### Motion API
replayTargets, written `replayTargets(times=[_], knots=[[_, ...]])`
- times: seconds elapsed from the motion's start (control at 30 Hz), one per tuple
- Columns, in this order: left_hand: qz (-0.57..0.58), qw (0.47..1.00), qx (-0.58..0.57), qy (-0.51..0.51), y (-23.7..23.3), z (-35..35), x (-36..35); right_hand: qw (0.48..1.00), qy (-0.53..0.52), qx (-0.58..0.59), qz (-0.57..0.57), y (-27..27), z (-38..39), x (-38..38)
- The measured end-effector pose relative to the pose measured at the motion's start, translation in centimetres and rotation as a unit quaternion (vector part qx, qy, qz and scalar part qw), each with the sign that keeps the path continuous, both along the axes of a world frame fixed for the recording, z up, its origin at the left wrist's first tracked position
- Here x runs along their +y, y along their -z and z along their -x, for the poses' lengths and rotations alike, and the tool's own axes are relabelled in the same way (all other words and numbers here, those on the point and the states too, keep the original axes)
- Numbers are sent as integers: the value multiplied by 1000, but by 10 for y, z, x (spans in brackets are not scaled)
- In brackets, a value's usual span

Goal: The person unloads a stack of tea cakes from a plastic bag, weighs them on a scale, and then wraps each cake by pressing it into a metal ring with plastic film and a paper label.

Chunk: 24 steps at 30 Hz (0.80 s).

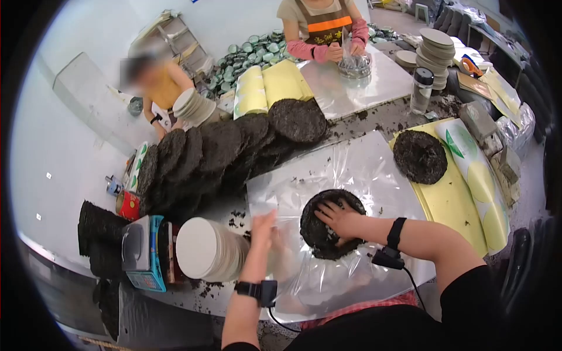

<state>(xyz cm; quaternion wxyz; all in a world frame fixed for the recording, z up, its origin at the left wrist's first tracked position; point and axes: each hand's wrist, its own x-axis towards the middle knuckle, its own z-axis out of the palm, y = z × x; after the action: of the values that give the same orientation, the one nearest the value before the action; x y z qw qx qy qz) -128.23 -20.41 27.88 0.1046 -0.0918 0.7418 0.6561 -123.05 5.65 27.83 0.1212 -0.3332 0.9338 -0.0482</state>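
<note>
My right hand (pixel 341 220) lies with its fingers spread on a dark round cake (pixel 316 240) that looks like dried seaweed. The cake is on clear plastic film (pixel 351 164) that covers the work surface. My left hand (pixel 263 231), smeared by motion, is left of the cake over the film, and I cannot make out its fingers or anything in them. Close to its left stands a stack of pale round discs (pixel 199 248). Another dark cake (pixel 420 157) lies on yellow printed sheets (pixel 448 202) to the right.
A long leaning row of dark cakes (pixel 219 146) fills the back left. A blue-framed scale (pixel 146 251) is at the left edge. Across the table a person in an apron (pixel 328 29) handles clear plastic; another person (pixel 167 82) is at the left. A bottle (pixel 421 90) stands at the back.
</note>
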Motion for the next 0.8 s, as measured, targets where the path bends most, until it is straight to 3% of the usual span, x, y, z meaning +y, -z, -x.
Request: replayTargets(times=[0.03,0.07,0.13,0.2,0.27,0.33,0.4,0.43,0.47,0.5,0.53,0.57,0.63,0.73,0.8], knots=[[-65,994,-79,-39,-18,-13,3,1000,-5,4,-5,2,1,-1],[102,995,-12,21,-40,-11,12,1000,-7,8,-5,4,2,-2],[79,981,175,-16,-94,-33,28,1000,-6,8,-6,2,1,0],[76,916,384,-88,-99,-48,30,1000,-5,5,-4,2,1,2],[148,970,157,115,-39,-91,9,1000,-6,2,-10,1,2,0],[62,985,23,160,-46,-114,-8,1000,-4,2,-10,2,3,-2],[-180,983,-6,34,-117,-129,-21,1000,1,2,2,-1,-9,-1],[-158,983,94,10,-76,-130,-38,1000,-2,19,-4,-3,-10,0],[-127,973,193,-18,-35,-132,-56,1000,4,26,-7,1,-13,0],[78,963,251,68,-22,-138,-47,999,9,35,-9,3,-16,-1],[271,898,323,125,-9,-144,-37,998,2,25,-51,-15,-19,-3],[512,728,394,228,-30,-155,-1,998,11,40,-41,-12,-12,-6],[364,672,583,276,-66,-145,49,998,41,47,-22,11,-15,-9],[212,655,519,506,-34,-89,96,998,11,56,-4,15,-10,2],[241,764,392,452,-33,-90,102,999,-36,19,-32,33,5,11]])
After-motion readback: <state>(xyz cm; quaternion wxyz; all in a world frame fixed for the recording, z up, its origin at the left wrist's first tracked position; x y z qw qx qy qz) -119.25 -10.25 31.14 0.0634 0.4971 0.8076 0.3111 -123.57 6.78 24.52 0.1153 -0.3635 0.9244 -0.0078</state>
